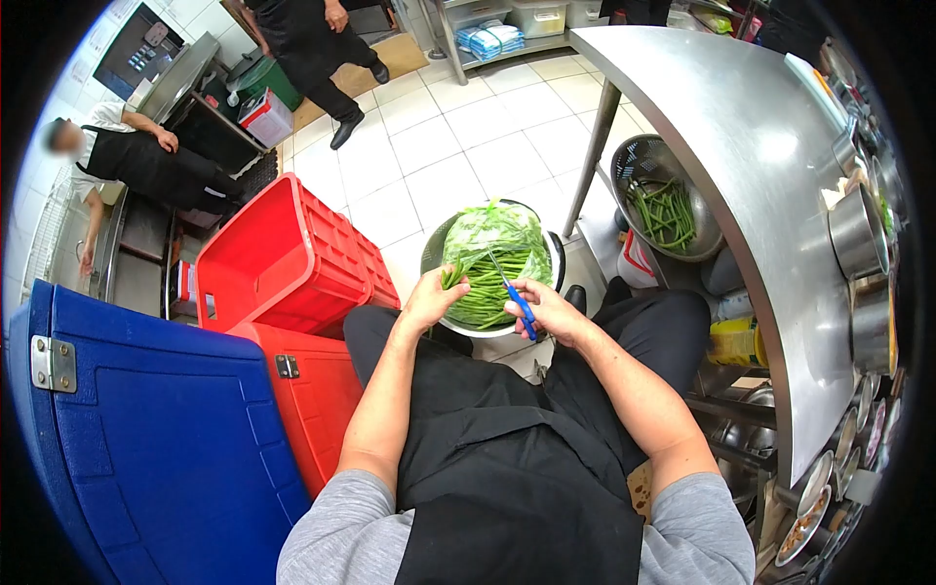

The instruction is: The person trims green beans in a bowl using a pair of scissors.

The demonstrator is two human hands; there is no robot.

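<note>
Blue-handled scissors [521, 301] sit in the right hand [553, 311], fingers curled round the handles. The left hand [427, 298] pinches a few green beans [449, 277]. More lie in a plastic bag [492, 226] inside a bowl [560, 265]. The blades are near the left fingers, so a slip could cut skin or rip the bag.

scissors [524, 310]: blue handles in the right hand [548, 314], slim metal blades slanting up and leftward over the beans
long beans [478, 300]: thin, green, heaped lengthwise in a round bowl [559, 261]
held beans [449, 277]: a few ends gripped in the left hand [428, 298], left of the blades
plastic bag [495, 223]: pale green, see-through, crumpled around the heap's far side
</note>
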